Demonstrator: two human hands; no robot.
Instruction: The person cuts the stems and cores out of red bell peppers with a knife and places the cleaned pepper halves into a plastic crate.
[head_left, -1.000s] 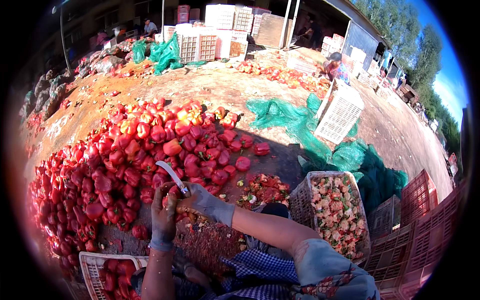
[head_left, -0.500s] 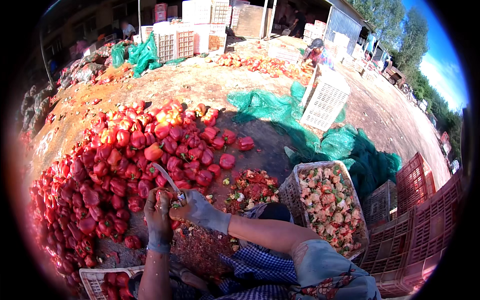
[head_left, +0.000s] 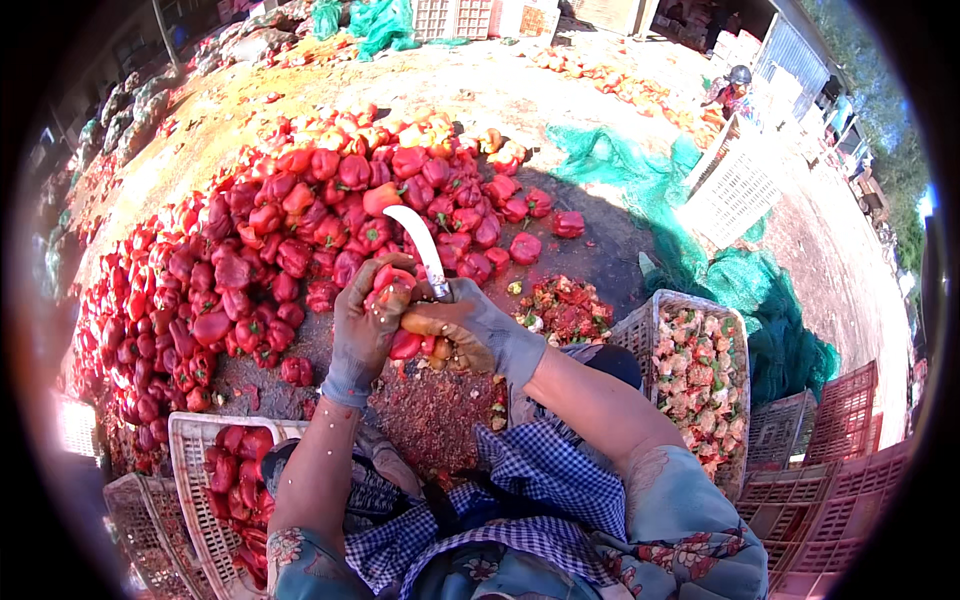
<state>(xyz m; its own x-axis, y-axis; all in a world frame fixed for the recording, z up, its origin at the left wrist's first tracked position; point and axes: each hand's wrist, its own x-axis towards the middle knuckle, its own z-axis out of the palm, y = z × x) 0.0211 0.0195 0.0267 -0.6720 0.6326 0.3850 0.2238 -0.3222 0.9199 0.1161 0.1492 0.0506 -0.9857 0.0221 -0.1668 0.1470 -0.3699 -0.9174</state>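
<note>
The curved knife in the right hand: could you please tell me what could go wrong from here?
The exposed blade of the curved knife stands close to the left hand, so a slip of the right hand might cut it. The red bell pepper is held up between the hands, so it could drop if the left hand loosens.

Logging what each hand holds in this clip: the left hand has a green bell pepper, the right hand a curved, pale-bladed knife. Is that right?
The colour is wrong: the head view shows the left hand holding a red bell pepper. The right hand does hold the curved, pale-bladed knife.
</note>
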